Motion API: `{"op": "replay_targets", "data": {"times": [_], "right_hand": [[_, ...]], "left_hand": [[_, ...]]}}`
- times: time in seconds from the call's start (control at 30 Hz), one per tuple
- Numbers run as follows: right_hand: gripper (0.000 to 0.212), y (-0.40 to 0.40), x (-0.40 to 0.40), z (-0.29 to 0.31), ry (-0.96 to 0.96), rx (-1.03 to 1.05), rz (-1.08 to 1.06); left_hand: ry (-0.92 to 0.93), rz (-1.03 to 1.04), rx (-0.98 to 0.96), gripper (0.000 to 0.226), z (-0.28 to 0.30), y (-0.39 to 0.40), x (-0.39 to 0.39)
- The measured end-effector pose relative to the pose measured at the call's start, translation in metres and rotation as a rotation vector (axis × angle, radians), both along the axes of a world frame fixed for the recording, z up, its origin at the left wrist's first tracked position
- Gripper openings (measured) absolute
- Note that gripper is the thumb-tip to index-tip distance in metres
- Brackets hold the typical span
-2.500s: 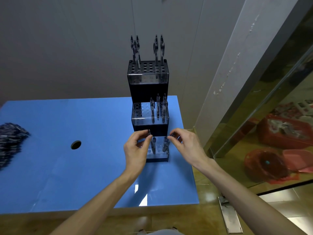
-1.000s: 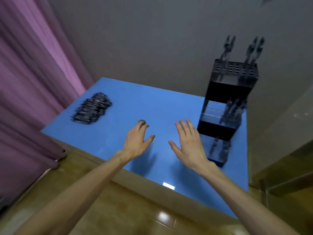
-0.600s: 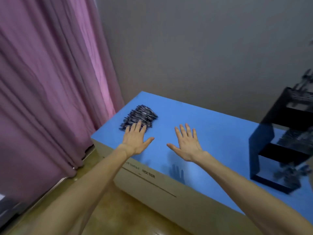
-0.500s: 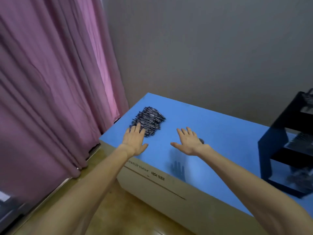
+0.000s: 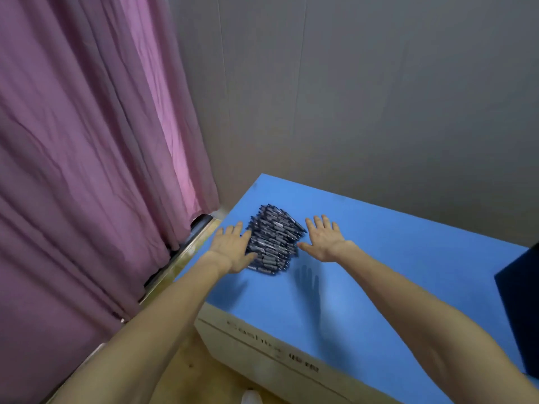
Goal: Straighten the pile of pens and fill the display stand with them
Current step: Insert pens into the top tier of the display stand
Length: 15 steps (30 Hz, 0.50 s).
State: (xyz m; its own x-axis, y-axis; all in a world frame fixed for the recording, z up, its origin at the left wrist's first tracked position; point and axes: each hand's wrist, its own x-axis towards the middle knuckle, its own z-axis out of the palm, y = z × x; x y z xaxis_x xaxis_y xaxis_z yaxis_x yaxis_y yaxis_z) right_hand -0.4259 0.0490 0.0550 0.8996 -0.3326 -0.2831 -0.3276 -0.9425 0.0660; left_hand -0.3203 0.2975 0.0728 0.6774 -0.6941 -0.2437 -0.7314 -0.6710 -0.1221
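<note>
1. Plainly, most of the job looks unfinished: the pile of pens (image 5: 272,240) lies heaped on the blue table (image 5: 393,266) near its far left corner, a thick mass with the pens roughly parallel but the edges ragged.
2. Only a dark sliver of the display stand (image 5: 522,310) shows at the right edge, well apart from the pile; I cannot tell from here how many holes are filled.
3. The left hand (image 5: 232,247) is flat, fingers straight, its inner edge touching or just beside the pile's left side.
4. The right hand (image 5: 323,237) is likewise spread wide, palm down, just beside the pile's right side; real contact I cannot make out.
5. Neither hand holds a pen. I'd judge they are about to press the heap square between them.
</note>
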Motion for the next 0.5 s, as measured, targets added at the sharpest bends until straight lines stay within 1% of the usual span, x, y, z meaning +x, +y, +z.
{"op": "replay_targets", "data": {"times": [0.1,0.17,0.3,0.37,0.43,0.5], "right_hand": [[0.083,-0.022,0.059,-0.020,-0.004,0.080,-0.050],[0.079,-0.034,0.093,-0.028,-0.013,0.119,-0.087],[0.072,-0.053,0.145,-0.038,-0.015,0.248,-0.167],[0.063,-0.060,0.160,-0.048,0.021,0.323,-0.191],[0.050,-0.066,0.170,-0.057,0.075,0.342,-0.184],[0.042,-0.070,0.176,-0.063,0.086,0.342,-0.191]], "left_hand": [[0.018,-0.042,0.004,0.073,-0.008,-0.025,0.053],[0.030,-0.077,0.047,0.073,-0.010,-0.041,0.091],[0.007,-0.142,0.085,0.068,-0.016,-0.073,0.157],[0.050,-0.149,0.095,0.066,-0.024,-0.089,0.181],[0.091,-0.169,0.124,0.064,-0.031,-0.105,0.199],[0.135,-0.195,0.137,0.063,-0.039,-0.122,0.211]]}}
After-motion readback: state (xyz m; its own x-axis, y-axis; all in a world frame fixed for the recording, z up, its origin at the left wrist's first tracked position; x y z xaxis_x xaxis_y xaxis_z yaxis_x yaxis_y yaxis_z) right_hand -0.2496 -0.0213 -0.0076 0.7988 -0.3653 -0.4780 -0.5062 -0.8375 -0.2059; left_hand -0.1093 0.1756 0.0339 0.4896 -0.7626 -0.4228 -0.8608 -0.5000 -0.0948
